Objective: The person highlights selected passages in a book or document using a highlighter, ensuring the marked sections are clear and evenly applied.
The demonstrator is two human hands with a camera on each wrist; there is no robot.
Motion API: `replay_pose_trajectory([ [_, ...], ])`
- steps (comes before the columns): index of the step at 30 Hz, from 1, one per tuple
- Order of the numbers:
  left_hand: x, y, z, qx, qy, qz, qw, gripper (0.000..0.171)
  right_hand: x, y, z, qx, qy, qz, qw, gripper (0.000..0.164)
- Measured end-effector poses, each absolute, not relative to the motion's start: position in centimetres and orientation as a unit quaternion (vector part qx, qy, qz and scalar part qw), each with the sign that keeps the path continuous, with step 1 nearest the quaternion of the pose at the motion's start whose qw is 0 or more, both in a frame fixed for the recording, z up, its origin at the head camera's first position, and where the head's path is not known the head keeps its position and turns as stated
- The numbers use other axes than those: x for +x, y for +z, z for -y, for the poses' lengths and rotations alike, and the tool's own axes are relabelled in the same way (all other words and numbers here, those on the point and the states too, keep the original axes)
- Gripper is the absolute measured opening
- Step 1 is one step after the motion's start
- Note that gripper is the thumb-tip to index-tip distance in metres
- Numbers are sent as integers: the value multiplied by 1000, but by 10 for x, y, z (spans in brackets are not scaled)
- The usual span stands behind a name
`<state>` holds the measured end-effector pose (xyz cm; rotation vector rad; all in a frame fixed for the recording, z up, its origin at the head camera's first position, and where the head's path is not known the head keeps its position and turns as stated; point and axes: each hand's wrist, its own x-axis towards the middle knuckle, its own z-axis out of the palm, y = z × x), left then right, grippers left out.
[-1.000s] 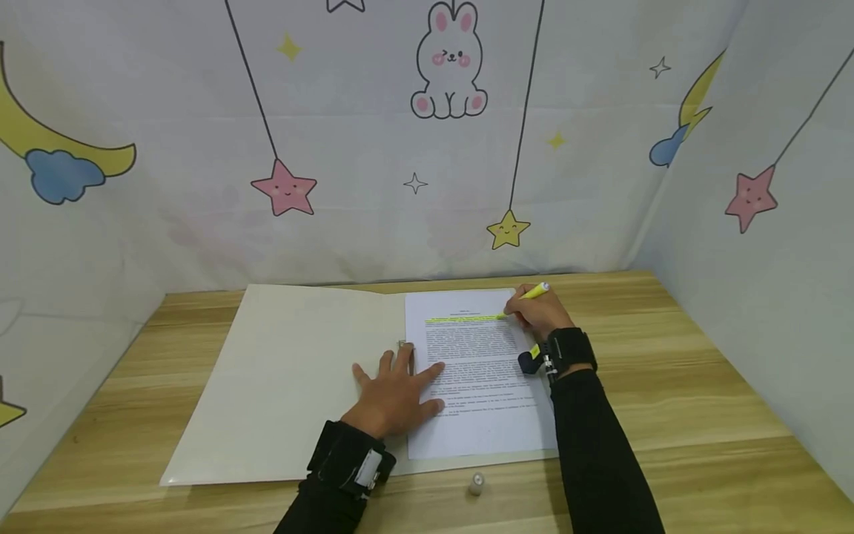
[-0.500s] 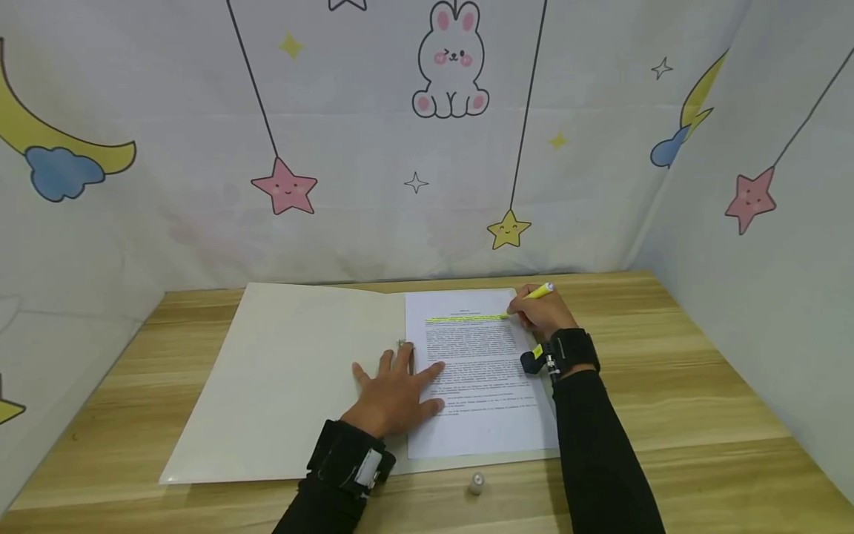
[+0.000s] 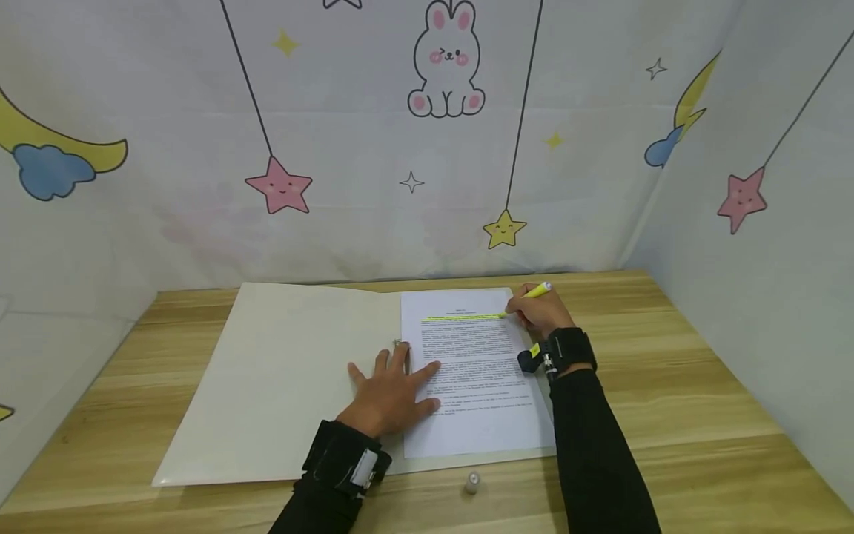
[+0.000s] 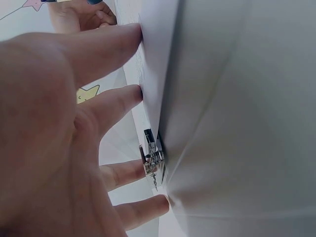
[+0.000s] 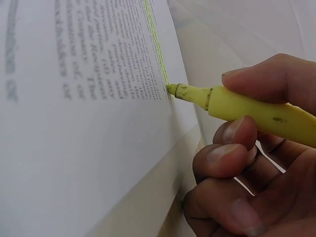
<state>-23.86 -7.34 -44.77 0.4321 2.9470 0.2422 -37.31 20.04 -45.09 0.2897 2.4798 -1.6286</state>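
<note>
My right hand [image 3: 542, 310] pinches a yellow highlighter [image 5: 261, 111] between thumb and fingers. Its tip meets the printed page [image 3: 477, 437] at the right end of a yellow-marked line [image 5: 157, 47] near the top of the text. The page lies in the right half of an opened cream folder [image 3: 287, 371]. My left hand [image 3: 387, 397] rests with spread fingers across the fold, thumb and index finger on the page's left edge. Beside those fingers, the left wrist view shows a metal clip [image 4: 152, 157] at the folder's spine.
A small grey-white cap [image 3: 472, 483] stands on the wooden table [image 3: 694, 400] in front of the folder. White cloth walls [image 3: 373, 237] with cartoon prints enclose the table at the back and sides.
The head view has shifted slightly. Both hands, the highlighter and the page keep about the same places; the marked line looks much the same.
</note>
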Motion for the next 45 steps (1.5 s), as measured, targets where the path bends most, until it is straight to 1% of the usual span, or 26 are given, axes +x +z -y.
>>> replay_pose_trajectory([
  [8,-239,-449,74,143,84,-983,74,58,-373,-451,-201,115,-548,-825,74,13],
  [18,-239,-450,74,142,87,-983,71,58,-374,-449,-203,131,-552,-821,69,15],
  [21,-239,-449,74,142,87,-983,72,58,-375,-452,-206,121,-562,-815,73,15],
  [24,-239,-449,73,141,87,-983,74,58,-377,-457,-215,90,-615,-779,87,16],
  [28,-239,-448,73,139,88,-983,77,58,-376,-463,-229,64,-726,-676,110,20],
  [32,-239,-448,73,137,85,-984,80,58,-374,-460,-231,63,-764,-633,109,21],
  [37,-238,-446,73,136,83,-984,84,58,-370,-441,-205,82,-754,-646,88,17],
  [41,-239,-447,73,133,80,-984,91,58,-371,-433,-168,42,-715,-694,76,10],
  [43,-240,-447,73,132,77,-984,95,58,-371,-433,-148,15,-681,-727,84,5],
  [45,-241,-448,73,132,72,-984,97,58,-370,-435,-129,2,-660,-745,96,6],
])
